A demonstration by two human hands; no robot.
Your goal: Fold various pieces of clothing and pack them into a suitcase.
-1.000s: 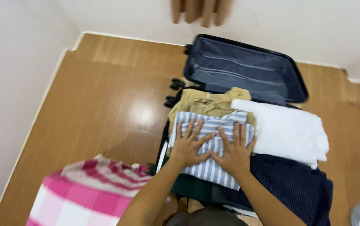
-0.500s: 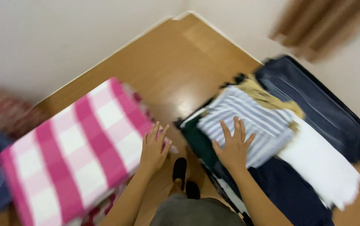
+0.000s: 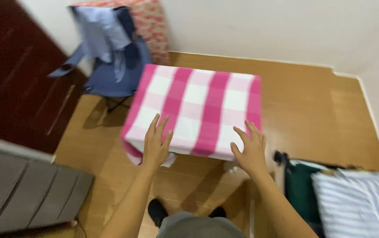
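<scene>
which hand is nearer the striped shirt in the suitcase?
Right. The right hand is at the near right edge of the pink checked cloth, just left of the striped shirt. The left hand rests on the cloth's near left edge, farther away.

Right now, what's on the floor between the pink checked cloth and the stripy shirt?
In the head view, only the right hand and bare wooden floor separate the pink checked cloth from the striped shirt.
</scene>
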